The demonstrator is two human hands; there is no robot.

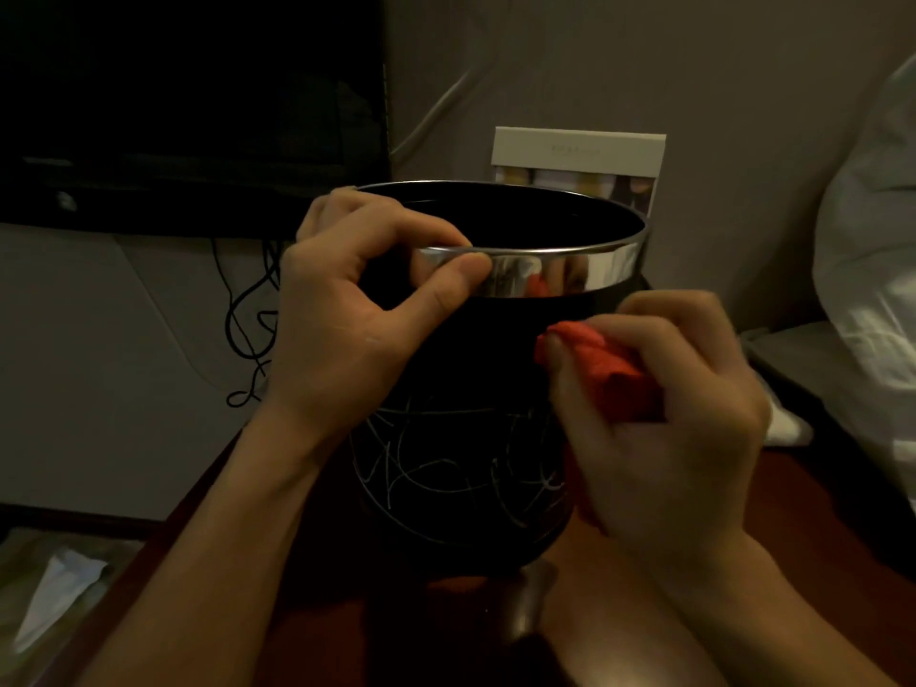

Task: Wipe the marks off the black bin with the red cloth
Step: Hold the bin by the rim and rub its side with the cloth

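Left hand (347, 309): we pinch the bin's (476, 349) chrome rim (570, 270).
Right hand (664, 419): we clutch the bunched red cloth (604, 374).
Risk: the cloth sits above the marks (456, 468); hard rubbing may tip the bin.

The bin (476, 349) is black with a shiny silver band (560, 270) round its top, and thin white scribble marks (446, 468) criss-cross its lower half. The cloth (604, 374) is bright red. The surface (446, 612) under the bin is dark reddish brown, and the card (577, 158) near its far edge is pale cream with a row of soft-coloured stripes.
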